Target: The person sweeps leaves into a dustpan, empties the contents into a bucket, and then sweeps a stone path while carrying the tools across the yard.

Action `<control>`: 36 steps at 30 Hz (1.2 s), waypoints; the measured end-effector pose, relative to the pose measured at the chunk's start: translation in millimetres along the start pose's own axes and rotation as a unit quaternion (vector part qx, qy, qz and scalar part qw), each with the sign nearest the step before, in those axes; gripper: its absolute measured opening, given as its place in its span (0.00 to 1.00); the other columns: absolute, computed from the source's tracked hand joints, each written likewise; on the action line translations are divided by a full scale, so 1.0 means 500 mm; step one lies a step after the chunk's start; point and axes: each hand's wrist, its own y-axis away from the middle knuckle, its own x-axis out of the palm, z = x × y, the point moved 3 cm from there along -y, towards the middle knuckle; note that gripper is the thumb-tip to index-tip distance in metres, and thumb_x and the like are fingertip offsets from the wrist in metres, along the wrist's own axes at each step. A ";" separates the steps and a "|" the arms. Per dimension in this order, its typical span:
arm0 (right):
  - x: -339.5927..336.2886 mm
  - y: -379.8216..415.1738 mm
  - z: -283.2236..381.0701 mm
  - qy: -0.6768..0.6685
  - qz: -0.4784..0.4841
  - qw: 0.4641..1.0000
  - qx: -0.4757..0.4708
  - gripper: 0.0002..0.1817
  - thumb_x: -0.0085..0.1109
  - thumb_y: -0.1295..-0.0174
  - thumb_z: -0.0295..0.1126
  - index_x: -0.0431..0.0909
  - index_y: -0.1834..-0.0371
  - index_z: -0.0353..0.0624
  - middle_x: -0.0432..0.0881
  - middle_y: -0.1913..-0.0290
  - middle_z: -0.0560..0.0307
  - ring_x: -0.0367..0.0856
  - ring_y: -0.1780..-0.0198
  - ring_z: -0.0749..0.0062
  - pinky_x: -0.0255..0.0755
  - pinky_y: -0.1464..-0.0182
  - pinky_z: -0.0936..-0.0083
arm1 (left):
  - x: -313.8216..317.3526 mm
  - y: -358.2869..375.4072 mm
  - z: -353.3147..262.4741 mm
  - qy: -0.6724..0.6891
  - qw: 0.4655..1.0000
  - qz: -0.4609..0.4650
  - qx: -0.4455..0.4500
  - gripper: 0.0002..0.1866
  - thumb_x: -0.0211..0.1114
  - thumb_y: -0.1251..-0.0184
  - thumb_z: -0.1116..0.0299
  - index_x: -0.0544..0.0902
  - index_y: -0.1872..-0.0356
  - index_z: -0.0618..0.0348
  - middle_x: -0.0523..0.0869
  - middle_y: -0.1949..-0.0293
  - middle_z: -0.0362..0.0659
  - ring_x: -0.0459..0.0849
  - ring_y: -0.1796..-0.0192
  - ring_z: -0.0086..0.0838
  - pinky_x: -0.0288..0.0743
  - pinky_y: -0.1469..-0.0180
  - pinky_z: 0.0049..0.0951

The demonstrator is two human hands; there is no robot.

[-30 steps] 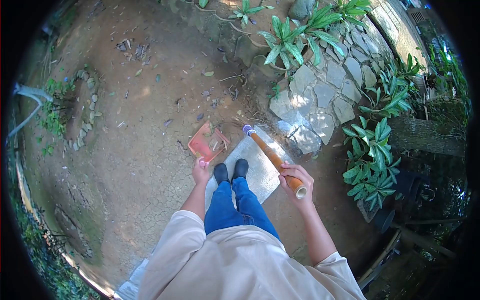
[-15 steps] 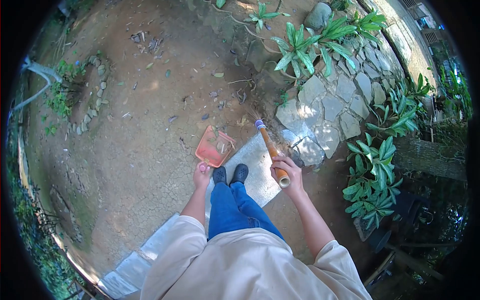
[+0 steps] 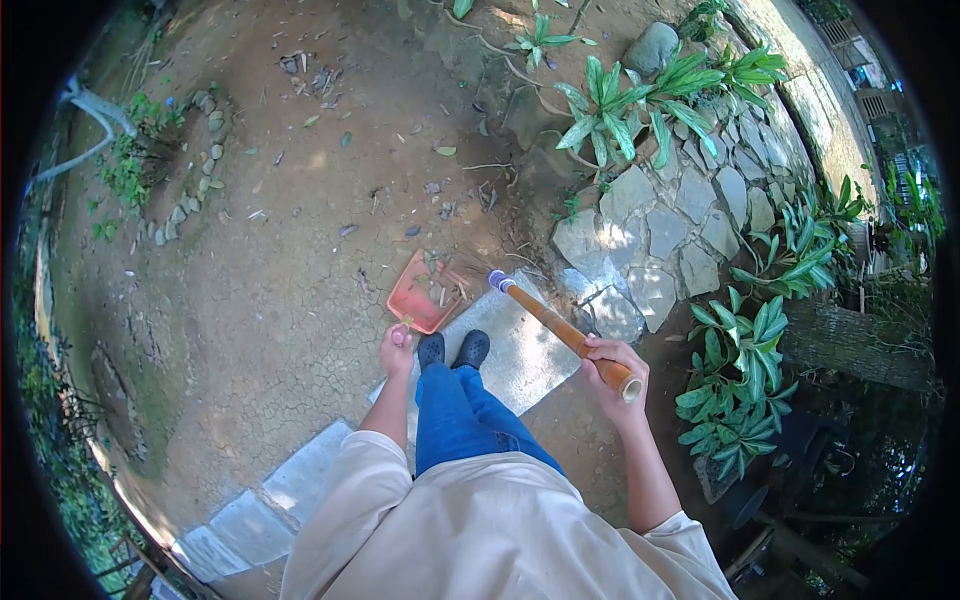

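Note:
My left hand [image 3: 397, 350] is closed on the pink handle end of an orange-red dustpan [image 3: 417, 309], which rests on the dirt just ahead of my feet. Dry leaves and bits of debris lie in the pan. My right hand [image 3: 618, 378] grips the upper part of a bamboo-handled broom [image 3: 548, 318], its hollow end pointing up toward me. The broom slants down to the left, and its thin bristles [image 3: 470, 266] reach the open right side of the dustpan. A purple and white binding wraps the handle where the bristles begin.
Pale paving slabs [image 3: 500, 345] run under my dark shoes [image 3: 472, 349]. A flagstone path [image 3: 665, 228] lies to the upper right, bordered by leafy plants [image 3: 738, 340] and a round stone [image 3: 651, 49]. A ring of small stones [image 3: 205, 183] is at the left. Scattered leaves dot the dirt.
My right hand has moved right and slightly toward me, while the broom's bristle end has swung left to the dustpan. The dustpan stays nearly in place.

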 end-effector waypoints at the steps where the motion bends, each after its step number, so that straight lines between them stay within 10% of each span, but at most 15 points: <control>1: 0.000 -0.003 -0.004 0.004 -0.002 1.000 -0.006 0.10 0.72 0.49 0.15 0.83 0.65 0.38 0.89 0.55 0.51 0.88 0.48 0.60 0.80 0.43 0.66 | -0.003 0.004 -0.003 0.004 1.000 -0.007 0.001 0.20 0.73 0.41 0.74 0.83 0.46 0.50 0.89 0.52 0.48 0.88 0.49 0.43 0.79 0.46 0.40; 24: 0.116 0.059 0.002 0.055 0.083 0.995 0.002 0.08 0.72 0.47 0.21 0.84 0.66 0.43 0.88 0.56 0.51 0.89 0.55 0.56 0.82 0.52 0.66 | -0.118 0.010 0.012 -0.127 0.992 0.026 0.007 0.18 0.71 0.37 0.72 0.81 0.46 0.46 0.89 0.52 0.49 0.88 0.49 0.46 0.80 0.48 0.43; 36: 0.085 0.097 0.098 0.010 -0.036 0.999 0.032 0.09 0.71 0.48 0.15 0.83 0.65 0.38 0.88 0.54 0.49 0.87 0.48 0.61 0.78 0.43 0.67 | -0.155 0.035 0.046 -0.081 0.996 0.019 0.014 0.16 0.68 0.36 0.71 0.81 0.47 0.47 0.88 0.53 0.49 0.86 0.49 0.47 0.79 0.47 0.43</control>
